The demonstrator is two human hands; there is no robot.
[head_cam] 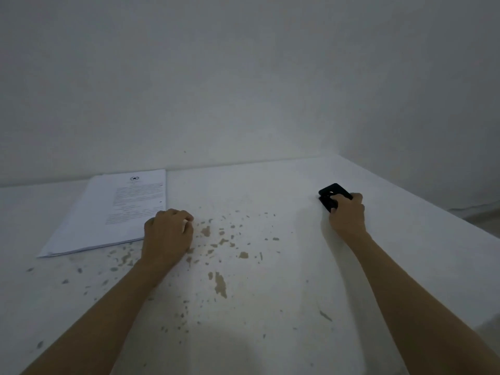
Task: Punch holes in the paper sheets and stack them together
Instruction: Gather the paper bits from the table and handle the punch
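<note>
I see a stack of paper sheets (108,212) lying flat on the white table (270,293), white pages with a small round emblem at the head of the top sheet and blocks of fine print below it, too blurred to read. The stack's long axis runs from its near left corner up toward the wall (243,77), its printed head pointing at the wall, and its far edge lies just short of where the table meets the wall. The lower sheets peek out slightly along the near edge.

My left hand (167,236) rests at the stack's near right corner, fingers curled in a loose fist; I cannot tell whether they pinch a sheet edge or hold nothing. Well to the right of the stack, my right hand (347,215) grips a black hole punch (332,197), fingers wrapped over its near end, its far end pointing away toward the wall. Between the stack and the punch the table top shows chipped, brownish patches (220,285) where paint has flaked.
</note>
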